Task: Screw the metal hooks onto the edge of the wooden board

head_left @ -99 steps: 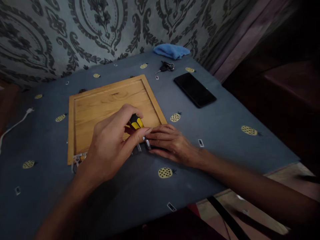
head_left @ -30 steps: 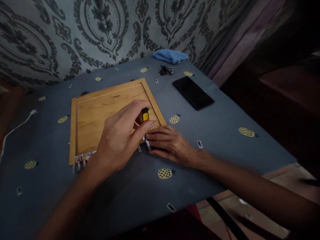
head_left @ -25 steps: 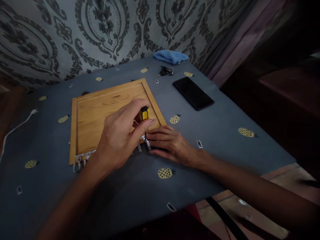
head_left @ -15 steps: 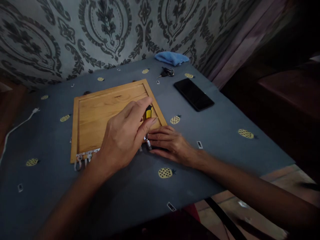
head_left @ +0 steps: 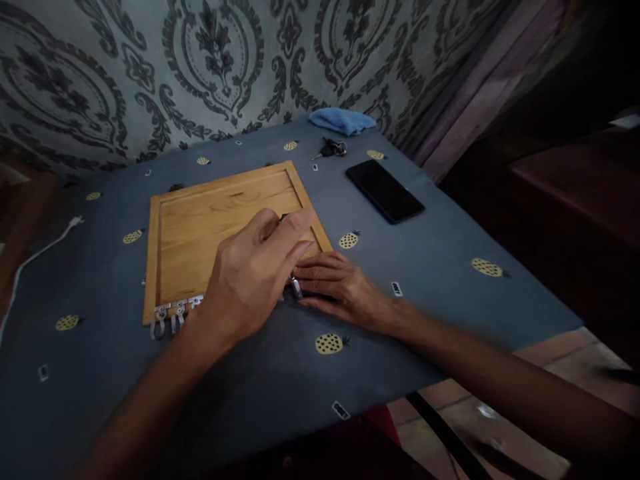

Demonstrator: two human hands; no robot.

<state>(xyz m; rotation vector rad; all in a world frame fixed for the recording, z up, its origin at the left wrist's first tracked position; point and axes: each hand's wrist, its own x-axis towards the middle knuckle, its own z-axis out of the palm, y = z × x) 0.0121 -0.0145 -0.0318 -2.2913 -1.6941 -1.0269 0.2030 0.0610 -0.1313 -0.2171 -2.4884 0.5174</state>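
A wooden board with a raised rim (head_left: 220, 180) lies on the table, and metal hooks (head_left: 163, 320) line its near edge. My left hand (head_left: 250, 273) is closed around a screwdriver (head_left: 283, 217) above the board's near right corner; most of its yellow and black handle is hidden by the fingers. My right hand (head_left: 345, 290) lies low at that same corner, its fingers and thumb against a metal hook (head_left: 296, 287). Where the screwdriver's tip meets the hook cannot be made out clearly.
Beyond the board to the right are a black phone (head_left: 385, 190), a set of keys (head_left: 331, 148) and a blue cloth (head_left: 343, 121). A white cable (head_left: 45, 247) runs along the left side. The grey tablecloth (head_left: 425, 280) has a pineapple print. A patterned wall stands behind.
My left hand has turned over the screwdriver, its fingers curling further around, so the yellow handle no longer shows. My right hand keeps its place at the hook. The view has shifted slightly.
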